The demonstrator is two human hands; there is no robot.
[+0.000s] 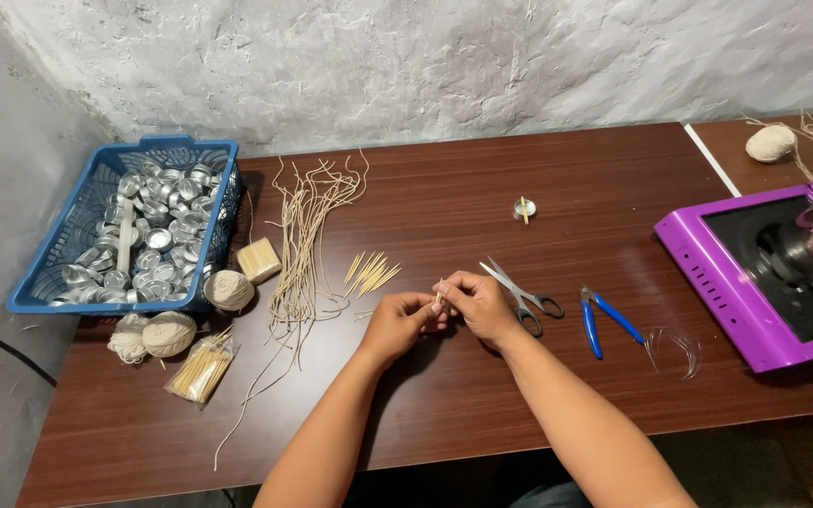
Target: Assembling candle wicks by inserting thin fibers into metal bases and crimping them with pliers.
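Toothpick [440, 293] pinched between both hands.

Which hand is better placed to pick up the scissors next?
Probably the right hand. The scissors lie just beside it, nearly touching, on its own side. The left hand is farther off, and both pinch a small stick between them.

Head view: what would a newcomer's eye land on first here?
Probably the left hand and right hand, meeting at the table's middle and pinching a thin pale stick between them. Next, the blue basket of small metal cups at far left, and the purple appliance at the right edge.
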